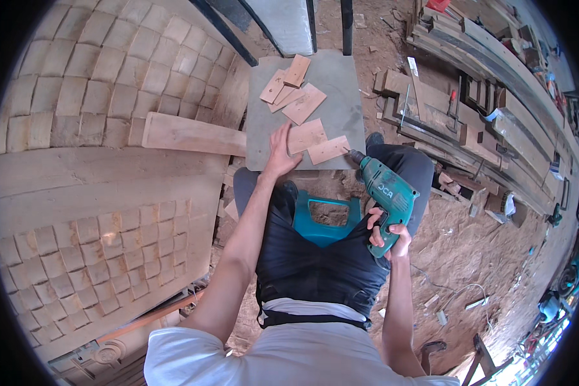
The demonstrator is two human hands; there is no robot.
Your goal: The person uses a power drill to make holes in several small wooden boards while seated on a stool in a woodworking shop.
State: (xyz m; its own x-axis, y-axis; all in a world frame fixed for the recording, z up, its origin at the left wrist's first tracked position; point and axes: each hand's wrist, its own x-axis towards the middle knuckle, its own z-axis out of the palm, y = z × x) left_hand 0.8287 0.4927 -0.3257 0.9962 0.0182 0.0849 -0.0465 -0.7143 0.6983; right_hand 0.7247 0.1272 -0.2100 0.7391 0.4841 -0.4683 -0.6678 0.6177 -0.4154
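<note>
L hand: fingers loosely spread, at L edge of a wood pc
R hand: fingers wrapped rnd grip of green drill
Drill bit: nr R end of front pc; contact, can't tell from here
Grey board: under all pcs, other pcs farther up

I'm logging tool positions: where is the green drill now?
In the head view, the green drill is right of centre, in the person's right hand, close to the lowest wooden piece on the grey board.
</note>
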